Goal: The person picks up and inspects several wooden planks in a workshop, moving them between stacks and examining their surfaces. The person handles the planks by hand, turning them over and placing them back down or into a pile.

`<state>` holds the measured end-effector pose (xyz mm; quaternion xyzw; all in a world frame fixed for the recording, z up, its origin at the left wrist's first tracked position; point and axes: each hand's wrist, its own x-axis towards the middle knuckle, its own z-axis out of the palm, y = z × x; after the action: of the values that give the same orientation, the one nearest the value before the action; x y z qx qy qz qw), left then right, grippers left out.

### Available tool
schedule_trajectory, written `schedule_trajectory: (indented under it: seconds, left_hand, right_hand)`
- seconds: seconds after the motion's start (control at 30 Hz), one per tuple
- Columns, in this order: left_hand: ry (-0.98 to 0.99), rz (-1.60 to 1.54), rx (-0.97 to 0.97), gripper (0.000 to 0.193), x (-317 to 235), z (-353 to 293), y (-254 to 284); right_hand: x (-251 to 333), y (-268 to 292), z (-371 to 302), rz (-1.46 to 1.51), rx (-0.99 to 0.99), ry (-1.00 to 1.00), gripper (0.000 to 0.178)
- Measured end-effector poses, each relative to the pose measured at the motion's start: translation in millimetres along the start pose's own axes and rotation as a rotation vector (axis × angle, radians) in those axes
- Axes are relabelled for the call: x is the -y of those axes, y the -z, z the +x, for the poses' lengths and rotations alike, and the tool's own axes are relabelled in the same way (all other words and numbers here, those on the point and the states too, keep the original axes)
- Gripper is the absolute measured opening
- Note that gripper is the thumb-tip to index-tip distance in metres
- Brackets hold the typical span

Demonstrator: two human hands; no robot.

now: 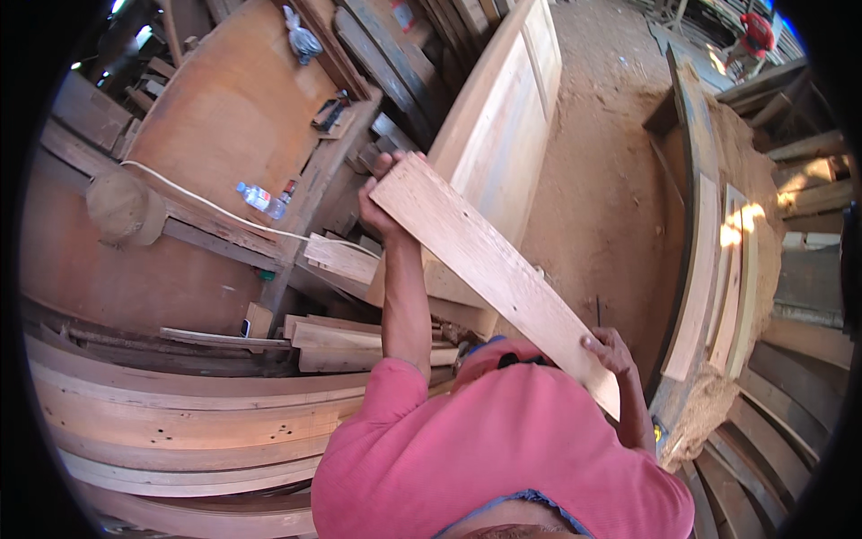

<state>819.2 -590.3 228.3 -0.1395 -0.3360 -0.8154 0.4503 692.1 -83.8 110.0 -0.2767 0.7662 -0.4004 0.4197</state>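
A pale wooden board (489, 265) spans the space in front of my chest, slanting from upper left to lower right. My left hand (386, 202) grips its far left end, fingers curled round the edge. Near the lower right end, my right hand (614, 352) holds the board with the thumb on its upper face. Below and beyond the board stands a large wooden panel (489, 135) with a smooth face, partly hidden by it.
At left, a brown-topped workbench (224, 99) carries a plastic bottle (260, 199), a cap (126, 207) and a white cable (211, 205). Long planks (197, 427) lie stacked lower left. More boards (700, 278) rest on a sawdust-covered bench at right. A person (754, 38) is far off, upper right.
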Motion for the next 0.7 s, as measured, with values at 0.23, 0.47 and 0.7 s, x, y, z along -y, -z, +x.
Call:
schedule_trajectory:
  seconds: [0.23,0.47,0.7]
  left_hand:
    - [-0.167,0.329,-0.142,0.032,-6,2,23]
    - [0.103,0.23,-0.278,0.069,57,-51,-29]
    - [0.551,0.037,-0.487,0.095,166,-178,-78]
  right_hand:
    - [-4,-2,-5,-0.036,-0.04,-0.059,0.084]
    - [-15,-11,5,0.013,-0.118,-0.089,0.08]
    - [-50,6,10,0.077,-0.081,-0.133,0.073]
